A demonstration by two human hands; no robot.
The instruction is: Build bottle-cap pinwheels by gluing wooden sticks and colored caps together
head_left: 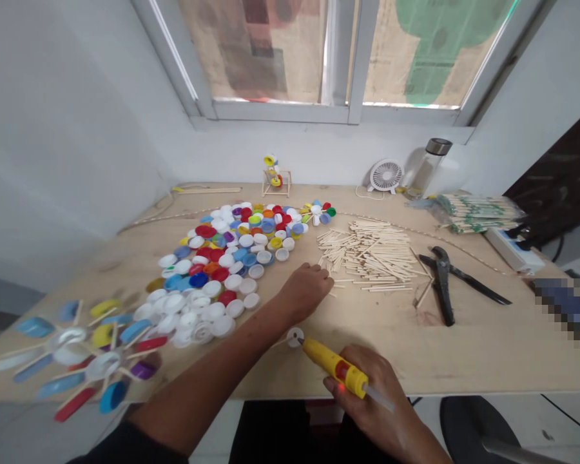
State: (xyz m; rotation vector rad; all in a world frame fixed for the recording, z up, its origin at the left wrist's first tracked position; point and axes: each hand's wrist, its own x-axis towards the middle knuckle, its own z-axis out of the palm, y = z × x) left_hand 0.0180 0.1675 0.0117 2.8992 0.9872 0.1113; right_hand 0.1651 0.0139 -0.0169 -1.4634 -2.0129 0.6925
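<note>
My right hand (370, 383) is wrapped round a yellow hot glue gun (336, 367), with a clear glue stick (381, 397) poking out of its back. The gun's nozzle points at a white bottle cap (295, 337) on the table, and a thin stick appears to run out from the cap's left side. My left hand (307, 291) reaches over to the near left edge of a pile of short wooden sticks (377, 254). Its fingers are curled down and close together, and their tips are partly hidden, so what they pinch does not show.
Many coloured bottle caps (222, 270) spread left of my left arm. Cap-and-stick wheels (104, 364) lie at the left front. Pliers (442, 283), a power strip (515, 251) and bagged sticks (478, 212) are at the right. A small fan (386, 175) and glass bottle (430, 167) stand behind.
</note>
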